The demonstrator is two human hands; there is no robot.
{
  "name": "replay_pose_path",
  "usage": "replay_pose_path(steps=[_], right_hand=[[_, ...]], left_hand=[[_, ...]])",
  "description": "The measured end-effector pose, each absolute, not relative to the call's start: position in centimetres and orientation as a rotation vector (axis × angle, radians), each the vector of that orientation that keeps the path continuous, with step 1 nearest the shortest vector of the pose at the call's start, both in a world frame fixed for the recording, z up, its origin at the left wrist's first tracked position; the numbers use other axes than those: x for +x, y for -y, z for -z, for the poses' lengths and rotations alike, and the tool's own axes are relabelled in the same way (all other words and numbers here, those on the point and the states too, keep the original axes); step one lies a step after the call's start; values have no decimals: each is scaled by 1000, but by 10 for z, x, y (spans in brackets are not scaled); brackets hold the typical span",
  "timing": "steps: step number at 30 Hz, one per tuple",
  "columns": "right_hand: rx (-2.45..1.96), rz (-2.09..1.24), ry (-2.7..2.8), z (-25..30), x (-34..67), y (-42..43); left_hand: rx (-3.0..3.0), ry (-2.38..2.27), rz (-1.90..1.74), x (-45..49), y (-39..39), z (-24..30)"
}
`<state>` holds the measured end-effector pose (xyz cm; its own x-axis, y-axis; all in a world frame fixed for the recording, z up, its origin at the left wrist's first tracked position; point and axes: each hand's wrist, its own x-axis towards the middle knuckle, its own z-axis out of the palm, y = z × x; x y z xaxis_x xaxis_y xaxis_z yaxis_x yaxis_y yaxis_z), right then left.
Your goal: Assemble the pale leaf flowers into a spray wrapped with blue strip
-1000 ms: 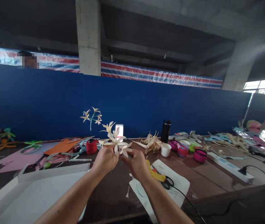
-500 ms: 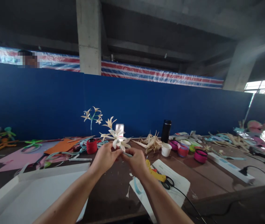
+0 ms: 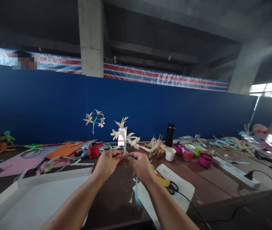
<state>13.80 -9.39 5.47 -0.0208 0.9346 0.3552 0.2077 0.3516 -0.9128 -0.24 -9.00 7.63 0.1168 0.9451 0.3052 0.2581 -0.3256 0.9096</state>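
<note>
Pinching the flower by its pale blue stem with the left hand, pressing the fingers tight with basically no gap. Pressing about as tight with the right hand, apparently gripping a blue strip just beside the stem. So yeah, holding the blooms just above the fingers, in between both hands. Seeing a blue tail below the right fingers, but not being able to tell about any join to the strip. Spotting a second flower up and left of the fingers, above a red roll, plus a tray down and left. Looking right of the fingers, finding husks, then a cup and a flask. Also noticing scissors on paper, below and right of the fingers.
</note>
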Motion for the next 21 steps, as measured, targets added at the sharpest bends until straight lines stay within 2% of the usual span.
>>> replay_pose_path(steps=[10, 21], right_hand=[[-1142, -735, 1492, -53, 144, 92], [-1019, -784, 1573, -58, 149, 93]], left_hand=[[1970, -1475, -1310, -2, 91, -70], [2108, -1514, -1278, -1, 92, -70]])
